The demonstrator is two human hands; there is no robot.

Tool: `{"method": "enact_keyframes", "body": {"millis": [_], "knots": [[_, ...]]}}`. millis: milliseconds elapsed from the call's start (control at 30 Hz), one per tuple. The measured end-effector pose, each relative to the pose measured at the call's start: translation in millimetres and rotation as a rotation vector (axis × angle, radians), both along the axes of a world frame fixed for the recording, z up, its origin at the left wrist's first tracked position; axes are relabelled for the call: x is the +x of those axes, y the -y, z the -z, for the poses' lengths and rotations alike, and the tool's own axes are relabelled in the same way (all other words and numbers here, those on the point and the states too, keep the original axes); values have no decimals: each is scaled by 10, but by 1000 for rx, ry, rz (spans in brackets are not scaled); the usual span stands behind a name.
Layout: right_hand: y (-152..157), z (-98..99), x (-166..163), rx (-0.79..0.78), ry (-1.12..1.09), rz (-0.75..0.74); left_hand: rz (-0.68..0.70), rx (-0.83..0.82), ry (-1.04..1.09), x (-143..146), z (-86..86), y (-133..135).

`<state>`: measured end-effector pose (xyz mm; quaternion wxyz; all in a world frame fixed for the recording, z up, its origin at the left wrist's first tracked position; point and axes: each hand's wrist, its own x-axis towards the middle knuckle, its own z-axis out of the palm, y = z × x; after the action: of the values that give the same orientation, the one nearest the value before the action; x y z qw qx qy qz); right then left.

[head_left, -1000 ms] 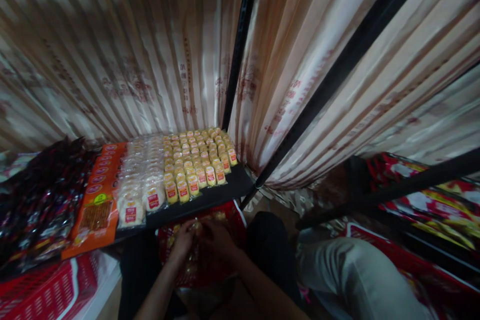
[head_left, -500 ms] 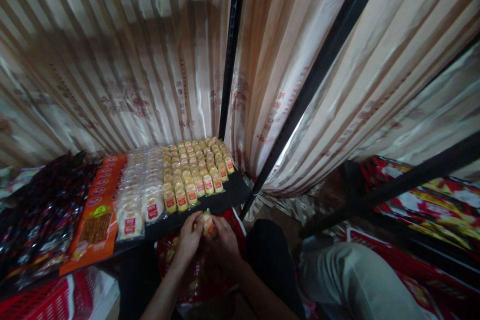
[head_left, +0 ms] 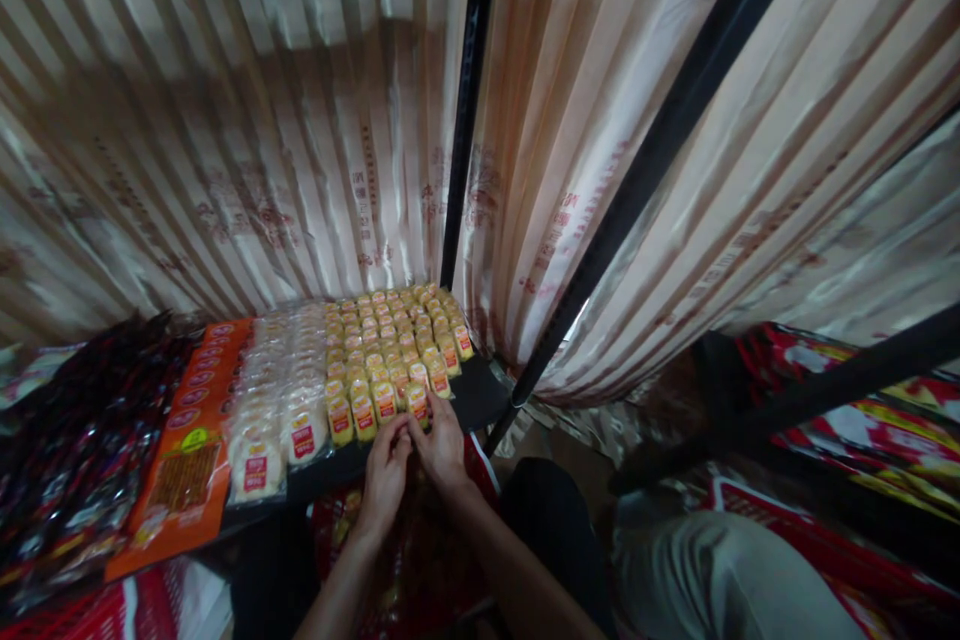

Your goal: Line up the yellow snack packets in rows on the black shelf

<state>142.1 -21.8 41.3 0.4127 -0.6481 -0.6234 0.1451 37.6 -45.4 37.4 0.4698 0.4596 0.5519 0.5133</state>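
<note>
A small yellow snack packet [head_left: 417,402] with a red-and-white label stands at the front row of similar packets on the black shelf. My right hand [head_left: 444,445] has its fingers bent at the packet's right side and lower edge. My left hand [head_left: 386,478] is closed, its fingertips at the packet's lower left corner and close to the right fingertips. Directly behind and to the left are rows of yellow packets [head_left: 385,400]. Below my hands, a red basket or bag [head_left: 337,530] holding more yellow packets is partly hidden by my forearms.
Left along the shelf [head_left: 315,482] lie clear packets of round pale cakes [head_left: 256,455], an orange snack bag [head_left: 187,450] and dark shiny packets [head_left: 82,430]. A black post [head_left: 459,140] rises at the corner. Another person's knee [head_left: 727,570] is at the right, near red bags [head_left: 847,400].
Both hands have moved forward and up from above the red basket to the shelf, bringing the yellow packet to the front row. The view has shifted slightly.
</note>
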Motion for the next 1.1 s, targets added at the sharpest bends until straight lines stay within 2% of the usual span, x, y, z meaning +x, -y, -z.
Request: {"method": "enact_keyframes", "body": {"millis": [233, 433, 667, 900, 1100], "knots": [[-116, 57, -107, -66, 54, 48, -19, -13, -3, -36, 175, -81], [-124, 92, -144, -17, -67, 70, -35, 1, -76, -42, 137, -73], [-94, 263, -160, 37, -254, 13, -18, -40, -100, -90, 107, -83], [-64, 247, -157, 80, -81, 21, 14, -12, -72, -75, 141, -114], [-105, 270, -161, 68, -159, -17, 2, -18, -95, -93, 223, -149]]}}
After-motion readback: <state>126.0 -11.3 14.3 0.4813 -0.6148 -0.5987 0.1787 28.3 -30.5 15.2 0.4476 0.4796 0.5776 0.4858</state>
